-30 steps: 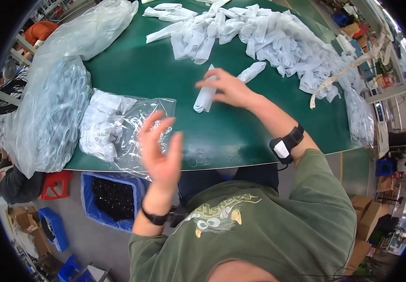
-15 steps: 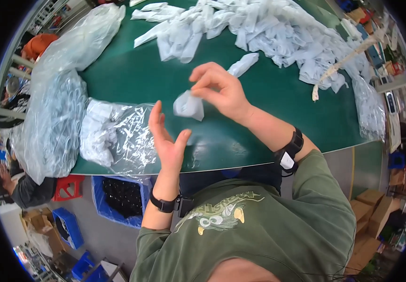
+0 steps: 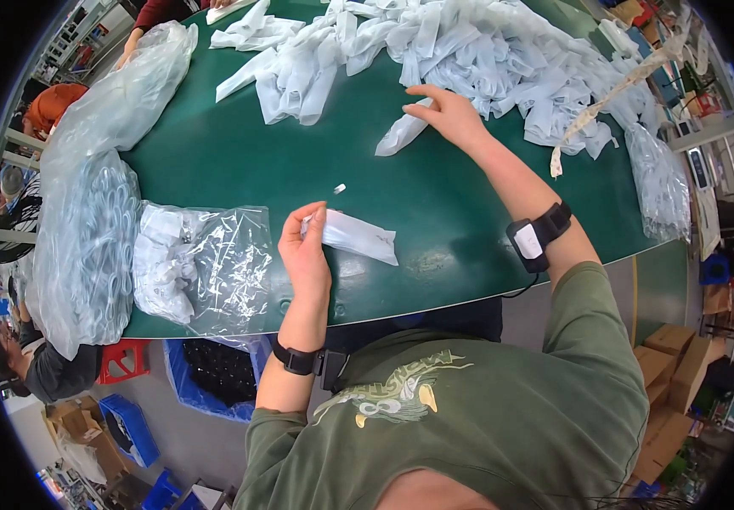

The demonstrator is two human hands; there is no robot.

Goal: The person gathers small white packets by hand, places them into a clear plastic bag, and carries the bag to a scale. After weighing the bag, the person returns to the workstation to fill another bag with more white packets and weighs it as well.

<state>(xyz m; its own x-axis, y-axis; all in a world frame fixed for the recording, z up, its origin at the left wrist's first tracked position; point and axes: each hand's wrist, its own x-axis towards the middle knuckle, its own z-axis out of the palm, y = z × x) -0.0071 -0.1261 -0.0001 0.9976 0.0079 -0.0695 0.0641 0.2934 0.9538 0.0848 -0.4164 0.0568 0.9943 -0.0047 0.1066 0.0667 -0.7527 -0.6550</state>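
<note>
Moved to a frosted sleeve [image 3: 399,136], right fingers [image 3: 426,92] stand apart; left fingers [image 3: 315,225] pinch an oblong packet [image 3: 358,235].

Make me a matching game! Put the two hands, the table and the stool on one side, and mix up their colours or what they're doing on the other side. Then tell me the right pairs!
Column one
1. left hand
2. right hand
3. table
4. stool

Column two
A. red
B. open, at one end of the farther white strip
C. green
D. pinching one end of the nearer white strip

Right pairs: 1-D, 2-B, 3-C, 4-A
</note>
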